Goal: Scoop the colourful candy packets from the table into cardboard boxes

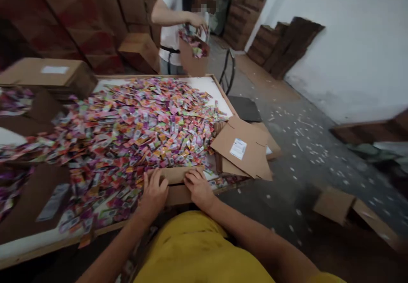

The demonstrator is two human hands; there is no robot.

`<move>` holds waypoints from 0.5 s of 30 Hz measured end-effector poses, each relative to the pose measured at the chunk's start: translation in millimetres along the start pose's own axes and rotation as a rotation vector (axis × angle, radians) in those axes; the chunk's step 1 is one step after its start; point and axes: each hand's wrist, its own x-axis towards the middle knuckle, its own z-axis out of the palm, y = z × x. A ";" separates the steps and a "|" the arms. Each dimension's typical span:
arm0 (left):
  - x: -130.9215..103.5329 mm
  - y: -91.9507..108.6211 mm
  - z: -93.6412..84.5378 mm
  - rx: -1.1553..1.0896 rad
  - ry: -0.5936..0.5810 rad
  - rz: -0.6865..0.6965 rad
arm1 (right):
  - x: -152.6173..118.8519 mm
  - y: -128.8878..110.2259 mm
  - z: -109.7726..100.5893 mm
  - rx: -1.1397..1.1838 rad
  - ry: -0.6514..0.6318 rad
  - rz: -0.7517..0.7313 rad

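Both hands are on a small brown cardboard box [178, 193] at the near edge of the table, close to my yellow shirt. My left hand [154, 191] grips its left end, fingers curled over the top. At the right end, my right hand [199, 187] holds the box with bent fingers on the upper flap. A dark gap runs between the flap and the box front. Beyond the box spreads a wide pile of small colourful packets [143, 125]. Flattened cardboard pieces [251, 147] with a white label lie right of the pile.
Across the table [223, 100], a person [172, 28] holds an open carton [194, 60] of packets. Cartons [41, 72] stand at the left, one open with packets inside. A black chair [247, 108] is beyond the right edge. An open box [334, 206] lies at lower right.
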 end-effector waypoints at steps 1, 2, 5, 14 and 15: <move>3.8 -2.7 1.6 -0.019 -0.032 0.052 | 0.3 0.2 1.1 -0.006 -0.020 0.011; 7.9 -4.8 1.9 -0.050 -0.079 0.111 | 0.2 0.0 1.2 0.003 -0.036 0.018; 23.6 -3.8 -5.6 -0.133 -0.256 0.253 | 0.1 1.7 -2.8 0.118 -0.019 0.059; 4.0 -22.3 -37.4 -0.238 -0.191 -0.441 | 122.1 166.0 -41.0 0.768 0.113 0.509; -17.6 -23.9 -38.7 -0.309 -0.137 -0.627 | 141.8 194.5 -47.1 0.746 0.124 0.555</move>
